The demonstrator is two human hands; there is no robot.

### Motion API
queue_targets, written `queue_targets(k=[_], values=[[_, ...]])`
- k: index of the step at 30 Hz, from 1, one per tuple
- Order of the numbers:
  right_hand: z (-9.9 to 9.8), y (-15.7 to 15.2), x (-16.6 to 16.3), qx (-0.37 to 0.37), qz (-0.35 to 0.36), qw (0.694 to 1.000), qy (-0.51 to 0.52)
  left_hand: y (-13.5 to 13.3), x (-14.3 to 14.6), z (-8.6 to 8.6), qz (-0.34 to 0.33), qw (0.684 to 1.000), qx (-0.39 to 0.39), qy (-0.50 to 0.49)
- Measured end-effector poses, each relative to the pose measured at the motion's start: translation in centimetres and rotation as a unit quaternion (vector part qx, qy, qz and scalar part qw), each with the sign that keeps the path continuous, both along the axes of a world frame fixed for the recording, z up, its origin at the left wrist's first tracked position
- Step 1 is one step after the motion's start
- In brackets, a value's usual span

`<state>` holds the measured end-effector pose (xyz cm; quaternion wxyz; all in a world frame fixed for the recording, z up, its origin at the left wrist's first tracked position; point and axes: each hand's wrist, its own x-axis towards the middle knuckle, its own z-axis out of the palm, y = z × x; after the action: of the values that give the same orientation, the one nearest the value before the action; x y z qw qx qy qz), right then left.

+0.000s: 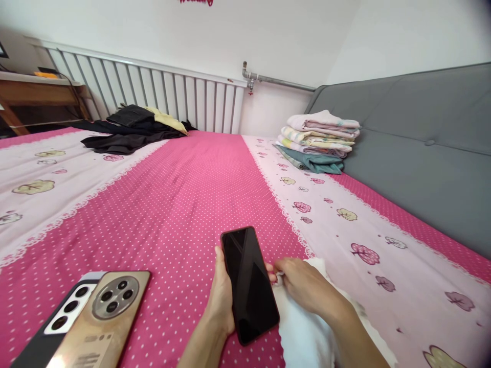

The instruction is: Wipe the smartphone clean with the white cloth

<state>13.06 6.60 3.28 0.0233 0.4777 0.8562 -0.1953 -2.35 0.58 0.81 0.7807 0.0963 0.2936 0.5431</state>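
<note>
My left hand [221, 299] grips a black phone [249, 283] from its left side, dark screen facing up, just above the pink dotted bedspread [172, 204]. My right hand [303, 286] is closed in a pinch on a white cloth [307, 332], right beside the phone's right edge. The cloth drapes under my right wrist and forearm. Two other phones lie face down at the lower left: a gold one [102, 322] with a round camera cluster, overlapping a dark one [57, 322] with a white camera strip.
A stack of folded towels and clothes [320, 140] sits at the far right by the grey padded headboard [422, 153]. Dark clothes [130, 133] are heaped at the far left near a white radiator [172, 97]. A wooden desk [34, 97] stands at far left.
</note>
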Motion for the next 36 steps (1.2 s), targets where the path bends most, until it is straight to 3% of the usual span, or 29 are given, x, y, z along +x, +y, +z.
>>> queue_targets(k=[36], values=[[0.53, -0.15, 0.06, 0.008, 0.004, 1.000, 0.017, 0.00, 0.05, -0.07, 0.003, 1.000, 0.005, 0.001]])
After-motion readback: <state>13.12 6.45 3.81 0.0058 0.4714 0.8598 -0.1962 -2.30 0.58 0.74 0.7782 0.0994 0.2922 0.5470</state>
